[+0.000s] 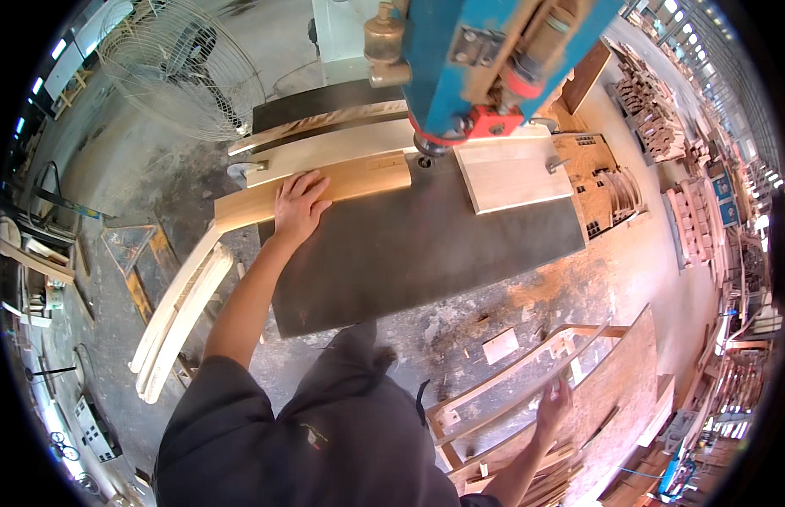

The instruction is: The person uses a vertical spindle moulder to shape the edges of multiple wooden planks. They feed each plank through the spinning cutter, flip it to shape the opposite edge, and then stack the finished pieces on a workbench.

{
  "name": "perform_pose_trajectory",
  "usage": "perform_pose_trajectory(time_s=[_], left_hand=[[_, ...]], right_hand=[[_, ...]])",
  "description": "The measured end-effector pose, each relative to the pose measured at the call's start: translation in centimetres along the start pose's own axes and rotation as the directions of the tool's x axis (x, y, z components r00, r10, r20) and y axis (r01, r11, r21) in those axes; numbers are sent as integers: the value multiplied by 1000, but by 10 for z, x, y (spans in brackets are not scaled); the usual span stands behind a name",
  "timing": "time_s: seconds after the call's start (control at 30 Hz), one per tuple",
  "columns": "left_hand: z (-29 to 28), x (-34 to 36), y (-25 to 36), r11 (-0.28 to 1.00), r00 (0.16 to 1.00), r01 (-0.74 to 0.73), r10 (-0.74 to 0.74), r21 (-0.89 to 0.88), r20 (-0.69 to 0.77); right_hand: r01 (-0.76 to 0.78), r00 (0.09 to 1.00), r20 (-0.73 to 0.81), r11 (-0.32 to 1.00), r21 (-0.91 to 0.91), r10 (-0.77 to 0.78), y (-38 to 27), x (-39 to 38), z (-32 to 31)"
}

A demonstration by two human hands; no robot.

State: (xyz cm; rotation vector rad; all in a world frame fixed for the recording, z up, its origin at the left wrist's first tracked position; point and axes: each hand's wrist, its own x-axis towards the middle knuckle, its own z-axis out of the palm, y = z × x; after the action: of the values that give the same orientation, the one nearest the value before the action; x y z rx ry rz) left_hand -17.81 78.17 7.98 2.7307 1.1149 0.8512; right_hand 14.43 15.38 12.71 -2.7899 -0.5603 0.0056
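Left of the blue machine (434, 59), on the dark surface (392, 253), lies the wooden board (358, 179), and the relation we judge to matter most is how its long axis meets that machine. One end sits just beside the machine's round lower tip (431, 149); from there the board slants away leftward and slightly toward us, until its other end juts past the edge of the surface.

Our left hand (299, 207) is the nearer one by far: it already rests on the board, left of the machine, somewhat past mid-length toward the overhanging end. We keep it palm down with the fingers spread across the top face, pressing rather than wrapped around the wood, the forearm rising from the near left.

Our hands are well apart. Our right hand (554, 406) is down to the right of the machine and toward us, far from the board, at a slender curved strip (515, 404). Its fingers reach up to the strip and seem to touch it, though we are unable to judge whether they grip it. That forearm slants up from the lower edge.
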Motion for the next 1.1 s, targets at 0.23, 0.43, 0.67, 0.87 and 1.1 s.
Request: perform_pose_trajectory(time_s=[0.23,0.43,0.67,0.87,1.1], left_hand=[[3,3,-4,970,993,73,-94,-231,-78],[-16,-15,-10,952,902,298,-257,69,-348],[-20,-22,-12,890,866,420,-335,176,-371],[-15,-48,-50,806,863,472,-341,358,-372],[-31,-90,-105,677,653,735,-691,39,-310]], right_hand=[[357,934,-65,910,213,-351,-205,100,30],[694,708,-110,659,289,-697,-335,102,92],[903,296,-98,244,354,-950,-474,68,169],[914,273,-108,222,340,-956,-485,73,194],[918,281,-75,245,312,-957,-483,72,203]])
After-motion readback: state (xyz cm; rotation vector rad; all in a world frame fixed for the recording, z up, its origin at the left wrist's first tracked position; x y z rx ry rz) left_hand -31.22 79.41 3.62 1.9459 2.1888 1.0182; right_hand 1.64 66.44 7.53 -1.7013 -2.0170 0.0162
